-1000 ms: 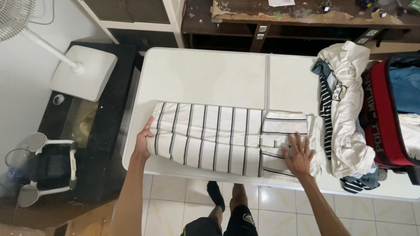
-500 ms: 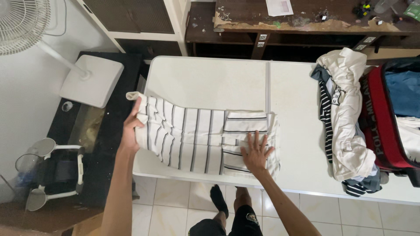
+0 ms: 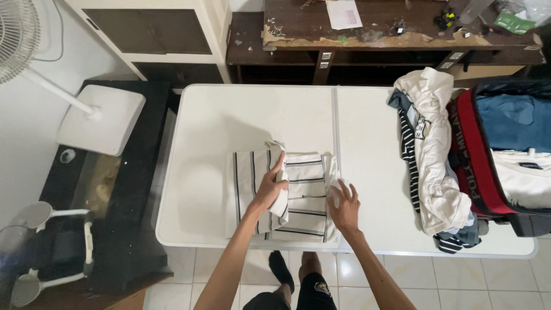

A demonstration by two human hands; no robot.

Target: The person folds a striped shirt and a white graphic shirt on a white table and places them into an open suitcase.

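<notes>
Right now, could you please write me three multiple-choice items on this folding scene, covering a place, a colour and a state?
1. Where does the pile of unfolded clothes lie?
A. right end of the white table
B. on the floor
C. on the fan base

2. What colour is the striped shirt?
A. red with blue
B. white with dark stripes
C. plain green

3. What is the left hand doing?
A. hanging free
B. gripping a folded edge of the shirt
C. holding the suitcase

A: the pile sits beside the suitcase.
B: the stripes show.
B: cloth is in its grip; the right hand lies flat.

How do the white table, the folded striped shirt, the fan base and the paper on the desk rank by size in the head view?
1. white table
2. folded striped shirt
3. fan base; looks close to the shirt, so that order is unsure
4. paper
</notes>
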